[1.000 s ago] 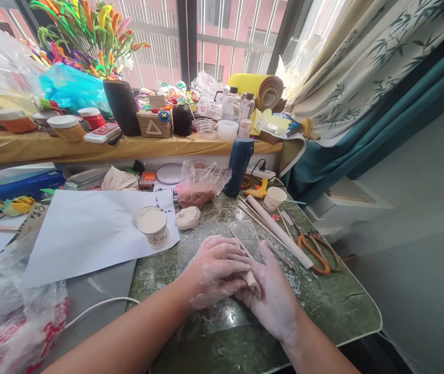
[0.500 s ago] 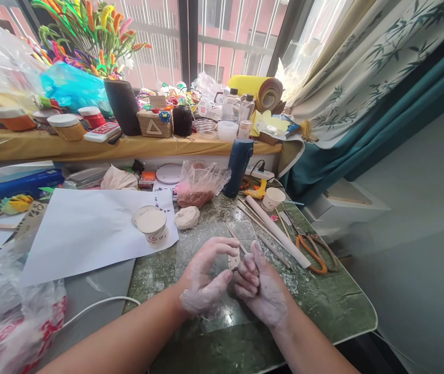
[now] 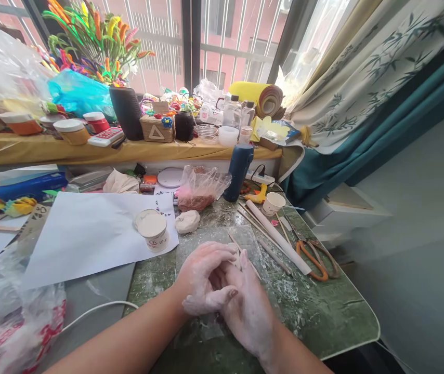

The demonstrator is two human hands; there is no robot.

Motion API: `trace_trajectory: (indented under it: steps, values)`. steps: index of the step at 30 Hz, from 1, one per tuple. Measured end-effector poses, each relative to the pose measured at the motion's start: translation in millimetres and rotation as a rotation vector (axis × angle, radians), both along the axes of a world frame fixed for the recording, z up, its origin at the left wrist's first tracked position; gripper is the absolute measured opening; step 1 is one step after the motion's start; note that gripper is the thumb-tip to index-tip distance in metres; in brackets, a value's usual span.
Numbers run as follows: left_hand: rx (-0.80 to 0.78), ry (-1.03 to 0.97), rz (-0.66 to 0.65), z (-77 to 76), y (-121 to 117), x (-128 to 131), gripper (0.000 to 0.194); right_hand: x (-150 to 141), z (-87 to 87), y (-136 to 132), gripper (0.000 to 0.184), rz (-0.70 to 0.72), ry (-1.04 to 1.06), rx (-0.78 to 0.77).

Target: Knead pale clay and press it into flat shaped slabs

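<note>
Hands: two, both coated in white powder. From here I see the left hand (image 3: 202,280) curved over the right hand (image 3: 251,311), touching it.
Left grip: fingers half curled, thumb spread away from them; I cannot tell whether anything sits inside.
Right grip: thumb raised, palm partly turned up, fingers mostly covered; I cannot tell what, if anything, they hold.
Clay: one pale piece (image 3: 237,255) shows just beyond the left fingertips, largely hidden; I cannot tell if it is held or lying down. One rounded, soft-looking lump (image 3: 187,222) rests near the sheet's far edge.
Sheet: one clear plastic sheet (image 3: 198,240), dusty white, flat under the hands.
Roller: one smooth, pale cylinder (image 3: 278,238), right of the hands, with thin wooden sticks (image 3: 274,257) alongside.
Cups: two, of white printed paper; one cup (image 3: 155,241) at the white paper, the other (image 3: 274,203) beyond the roller.
Scissors: one pair (image 3: 313,262), orange looped handles.
Bottle: one dark blue cylinder (image 3: 238,174), upright.
</note>
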State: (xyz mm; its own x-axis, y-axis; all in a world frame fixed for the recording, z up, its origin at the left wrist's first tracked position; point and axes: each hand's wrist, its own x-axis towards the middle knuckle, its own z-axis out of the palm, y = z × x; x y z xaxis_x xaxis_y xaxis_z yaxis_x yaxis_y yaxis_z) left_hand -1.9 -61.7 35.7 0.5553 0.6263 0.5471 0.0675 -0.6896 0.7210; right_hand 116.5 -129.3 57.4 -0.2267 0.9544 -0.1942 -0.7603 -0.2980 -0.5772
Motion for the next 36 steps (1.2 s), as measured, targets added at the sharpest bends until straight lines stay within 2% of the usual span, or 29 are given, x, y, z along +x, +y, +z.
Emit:
trace_trajectory:
  steps: [2,4,7,10,12,15,17,20,24,27,32,34,36]
  values:
    - [-0.043,0.049,-0.002,-0.7,3.7,-2.7,0.037,-0.5,2.2,-4.6,0.063,0.070,0.032,0.013]
    - [-0.149,0.021,0.037,-4.5,6.5,-4.7,0.041,0.3,1.7,-9.5,0.066,0.096,0.060,-0.010]
    - [-0.412,-0.151,0.165,-10.3,7.7,-3.3,0.060,0.1,-1.4,-14.4,0.064,0.083,0.073,-0.040]
    - [-0.689,-0.337,0.263,-11.5,6.9,2.4,0.070,-4.2,-5.2,-18.4,0.061,0.067,0.070,-0.055]
    - [-0.766,-0.389,0.301,-10.6,6.7,5.6,0.072,-8.8,-9.1,-21.8,0.061,0.036,0.060,-0.060]
    - [-0.760,-0.411,0.311,-10.4,6.8,5.7,0.073,-13.2,-17.8,-25.6,0.056,-0.055,-0.033,-0.060]
    - [-0.742,-0.398,0.202,-11.5,6.8,3.5,0.070,-10.5,-24.2,-25.0,0.050,-0.114,-0.184,-0.083]
    - [-0.649,-0.371,-0.034,-13.8,6.0,1.8,0.067,2.4,-30.5,-18.7,0.046,-0.189,-0.394,-0.129]
    - [-0.618,-0.315,-0.186,-17.6,2.8,4.9,0.070,21.8,-31.8,-6.4,0.053,-0.340,-0.444,-0.108]
    - [-0.645,-0.239,-0.245,-20.2,0.9,6.3,0.076,30.3,-29.5,1.7,0.046,-0.261,-0.509,-0.059]
    - [-0.737,-0.293,-0.295,-20.6,3.3,7.1,0.077,47.3,-11.2,13.2,0.042,-0.147,-0.684,0.102]
    - [-0.742,-0.393,-0.300,-20.9,6.4,8.4,0.075,60.6,-1.2,16.9,0.037,-0.195,-0.878,0.229]
    - [-0.747,-0.480,-0.254,-21.9,9.6,10.1,0.068,75.8,3.3,20.4,0.035,-0.302,-1.120,0.378]
